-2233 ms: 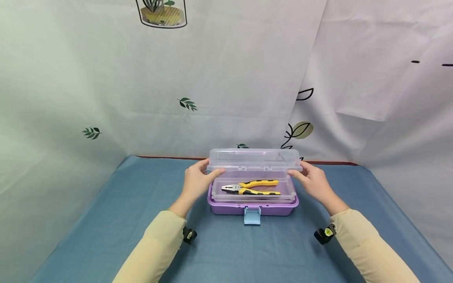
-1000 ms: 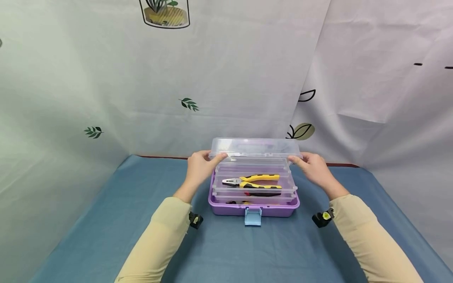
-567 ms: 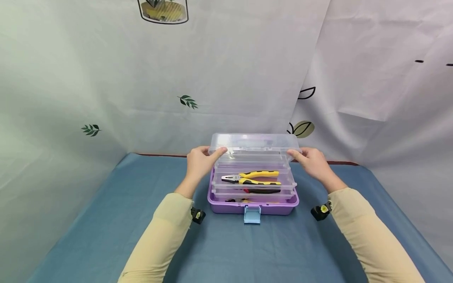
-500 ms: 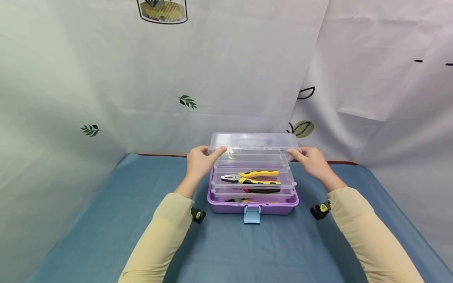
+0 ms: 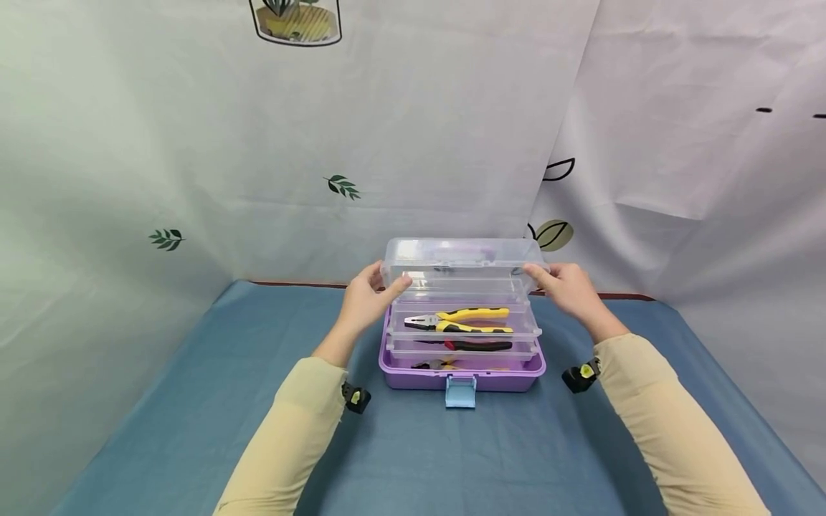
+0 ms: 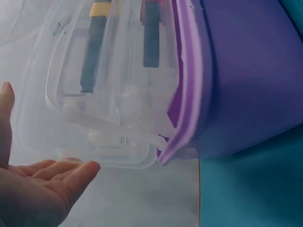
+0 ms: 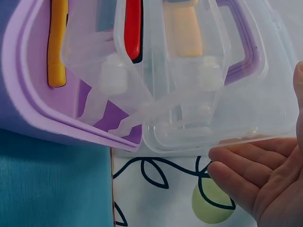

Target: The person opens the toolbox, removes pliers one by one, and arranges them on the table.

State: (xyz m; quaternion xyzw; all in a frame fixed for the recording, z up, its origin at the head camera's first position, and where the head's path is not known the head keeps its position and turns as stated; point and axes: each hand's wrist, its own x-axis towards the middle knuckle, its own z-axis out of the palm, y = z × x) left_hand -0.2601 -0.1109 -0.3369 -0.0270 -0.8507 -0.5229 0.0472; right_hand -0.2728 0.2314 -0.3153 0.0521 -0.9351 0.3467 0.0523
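A purple toolbox (image 5: 413, 382) has its clear lid (image 5: 464, 251) swung up and its tiers of clear trays spread. At the lid's left end is my left hand (image 5: 364, 304), fingers straight and thumb apart from the lid. My right hand (image 5: 571, 290) is at the other end, straight fingers (image 7: 246, 163) right at the lid's edge, thumb overlapping its corner in the head view. Yellow-black pliers (image 5: 474, 314) lie in the upper tray. Below them is a tool with a red and black handle (image 5: 480, 346). Smaller pliers (image 5: 439, 365) lie at the bottom, partly hidden.
A light blue latch (image 5: 460, 394) hangs open at the toolbox's front. The box stands on a blue cloth (image 5: 413, 459) near the table's back edge. A white printed curtain (image 5: 413, 143) hangs close behind. Small black cameras (image 5: 355, 396) are strapped to both wrists.
The lid has swung up and back, and the trays have risen and fanned out, uncovering the lower tools. Both hands have moved up; the left thumb has come off the lid.
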